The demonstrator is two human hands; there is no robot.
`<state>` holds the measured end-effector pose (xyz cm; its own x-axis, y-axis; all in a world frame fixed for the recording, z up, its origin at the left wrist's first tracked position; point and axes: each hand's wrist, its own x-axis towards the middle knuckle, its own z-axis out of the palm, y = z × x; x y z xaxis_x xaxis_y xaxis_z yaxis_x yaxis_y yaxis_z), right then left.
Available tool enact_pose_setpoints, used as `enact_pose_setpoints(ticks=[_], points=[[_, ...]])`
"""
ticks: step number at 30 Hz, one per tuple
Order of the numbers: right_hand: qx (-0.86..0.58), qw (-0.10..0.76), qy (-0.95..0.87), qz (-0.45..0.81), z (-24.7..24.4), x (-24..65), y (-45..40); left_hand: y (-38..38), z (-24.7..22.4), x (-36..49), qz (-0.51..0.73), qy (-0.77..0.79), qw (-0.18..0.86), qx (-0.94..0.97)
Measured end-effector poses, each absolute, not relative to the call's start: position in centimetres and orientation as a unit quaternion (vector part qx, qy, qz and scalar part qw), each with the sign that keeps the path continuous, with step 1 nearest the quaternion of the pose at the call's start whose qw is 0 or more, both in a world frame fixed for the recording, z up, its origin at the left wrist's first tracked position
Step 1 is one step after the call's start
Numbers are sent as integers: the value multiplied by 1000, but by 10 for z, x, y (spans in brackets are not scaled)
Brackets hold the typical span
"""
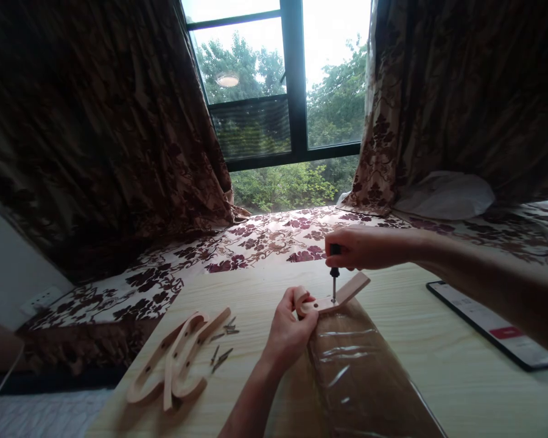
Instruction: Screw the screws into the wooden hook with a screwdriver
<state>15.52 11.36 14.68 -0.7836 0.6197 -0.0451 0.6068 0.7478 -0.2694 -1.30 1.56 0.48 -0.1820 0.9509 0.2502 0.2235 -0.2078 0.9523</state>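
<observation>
My right hand is closed round the dark handle of a screwdriver, held upright. Its tip meets a screw hole area on a pale wooden hook. The curled left end of that hook is gripped by my left hand, thumb in front. A second hole shows in the wood near my left fingers. Beneath the hook is a long brown box wrapped in shiny clear tape or film. To the left lie several similar wooden hooks with dark holes, and several loose screws beside them.
Everything rests on a light wood-grain table. At the right lies a tablet with a lit screen, under my right forearm. Behind the table stretches a flower-patterned cover below a window, with patterned curtains on both sides.
</observation>
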Motion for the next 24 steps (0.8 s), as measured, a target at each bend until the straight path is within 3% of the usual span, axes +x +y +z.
enact_pose_setpoints(ticks=[10, 24], points=[[-260, 59, -958, 101, 145, 158, 116, 16, 4, -13, 546, 532, 331, 557], [-289, 82, -945, 126, 136, 159, 119, 17, 4, -19, 525, 521, 354, 572]])
